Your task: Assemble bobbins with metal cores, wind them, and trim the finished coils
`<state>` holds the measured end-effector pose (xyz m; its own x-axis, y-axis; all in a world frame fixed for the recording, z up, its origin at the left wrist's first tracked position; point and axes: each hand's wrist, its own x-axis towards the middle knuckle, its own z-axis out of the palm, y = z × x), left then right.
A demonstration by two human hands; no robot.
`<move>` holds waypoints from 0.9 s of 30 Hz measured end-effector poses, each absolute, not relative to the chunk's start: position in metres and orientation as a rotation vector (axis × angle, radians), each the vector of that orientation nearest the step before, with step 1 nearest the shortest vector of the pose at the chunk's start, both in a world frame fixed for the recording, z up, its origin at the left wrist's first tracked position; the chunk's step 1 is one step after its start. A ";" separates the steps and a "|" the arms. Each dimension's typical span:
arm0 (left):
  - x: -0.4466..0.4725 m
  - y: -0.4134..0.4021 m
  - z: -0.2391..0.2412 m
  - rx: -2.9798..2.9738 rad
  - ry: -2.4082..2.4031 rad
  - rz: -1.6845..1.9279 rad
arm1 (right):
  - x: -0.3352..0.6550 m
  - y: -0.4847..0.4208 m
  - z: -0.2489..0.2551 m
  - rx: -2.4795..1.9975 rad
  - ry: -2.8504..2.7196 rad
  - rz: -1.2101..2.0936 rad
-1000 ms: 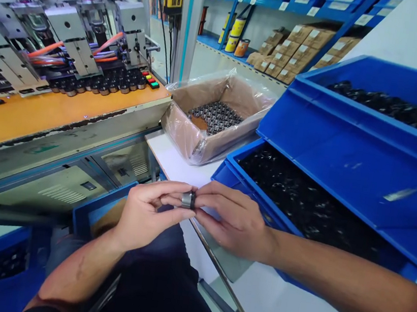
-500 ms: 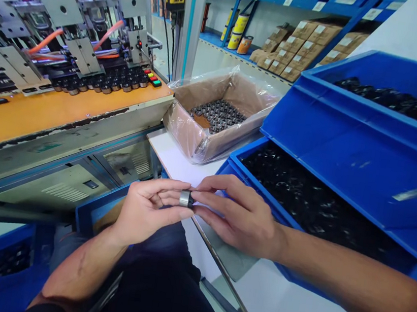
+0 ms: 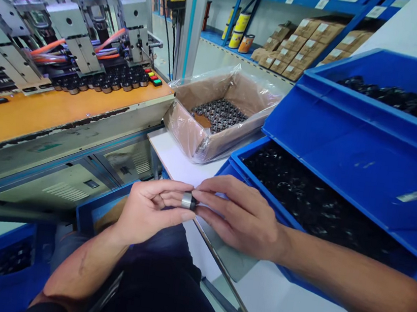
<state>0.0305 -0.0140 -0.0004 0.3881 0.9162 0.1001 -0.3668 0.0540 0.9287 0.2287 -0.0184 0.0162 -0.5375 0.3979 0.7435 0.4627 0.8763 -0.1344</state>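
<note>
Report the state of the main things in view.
Metal part: held between both hands
Left hand: holding the silver end
Right hand: holding the dark end
Cardboard box: open, partly filled
Lower right bin: open, holding black pieces
Upper right bin: open, holding black pieces
Machine: running or stopped unclear

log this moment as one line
left hand: holding silver-and-black part | right hand: at its black end | plastic-lined carton: small parts inside

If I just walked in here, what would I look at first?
Probably the big blue bins on the right, with black pieces inside. In the middle, the left hand holds a small silver-and-black part, with the right hand at its dark end. At the upper left, a metal machine with orange tubes stands over an orange tabletop.
</note>
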 end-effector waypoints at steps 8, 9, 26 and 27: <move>0.030 -0.015 -0.003 1.133 0.668 1.059 | 0.229 -0.018 0.016 -0.607 -2.198 -0.104; 0.030 -0.015 -0.003 1.131 0.667 1.058 | 0.229 -0.018 0.015 -0.611 -2.199 -0.104; 0.027 -0.015 -0.002 1.112 0.669 1.019 | 0.229 -0.016 0.017 -0.583 -2.202 -0.175; 0.026 -0.015 -0.002 1.110 0.666 1.011 | 0.230 -0.016 0.017 -0.580 -2.210 -0.192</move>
<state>0.0257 -0.0147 -0.0020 0.4181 0.9075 0.0412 -0.3205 0.1049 0.9414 0.2297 -0.0161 0.0174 -0.5549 0.3420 0.7584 0.4679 0.8821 -0.0554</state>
